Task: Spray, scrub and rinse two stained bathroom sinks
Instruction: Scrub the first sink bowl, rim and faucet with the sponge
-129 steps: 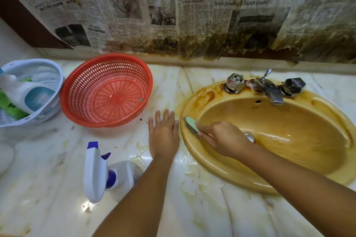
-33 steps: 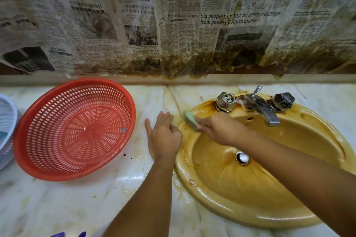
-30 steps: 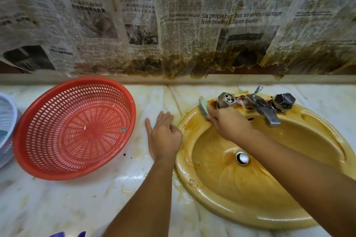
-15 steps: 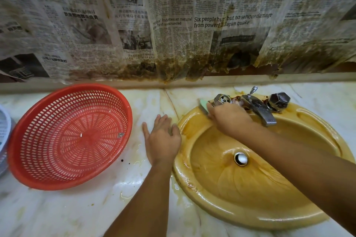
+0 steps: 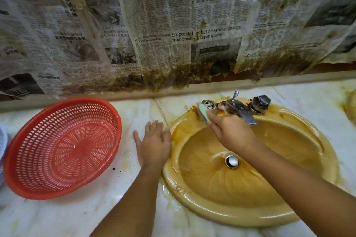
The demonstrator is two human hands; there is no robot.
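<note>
A yellow oval sink (image 5: 300,211) smeared with brown stain is set in the marble counter. My right hand (image 5: 231,132) grips a green-faced scrub sponge (image 5: 203,111) and presses it on the sink's back rim, right beside the left tap knob (image 5: 209,104). The chrome faucet (image 5: 241,110) and the right knob (image 5: 260,103) stand just to the right of the sponge. My left hand (image 5: 153,145) lies flat with fingers spread on the wet counter, touching the sink's left rim. The drain (image 5: 231,161) shows in the bowl's middle.
A red plastic colander basket (image 5: 63,148) sits on the counter left of my left hand. A white basket's edge (image 5: 2,152) shows at the far left. Stained newspaper (image 5: 173,34) covers the wall behind. A second stained sink's rim (image 5: 350,106) peeks in at far right.
My right hand has scrubbed with the sponge from the sink's left rim up along the back rim to the left tap knob. My left hand has stayed flat on the counter.
</note>
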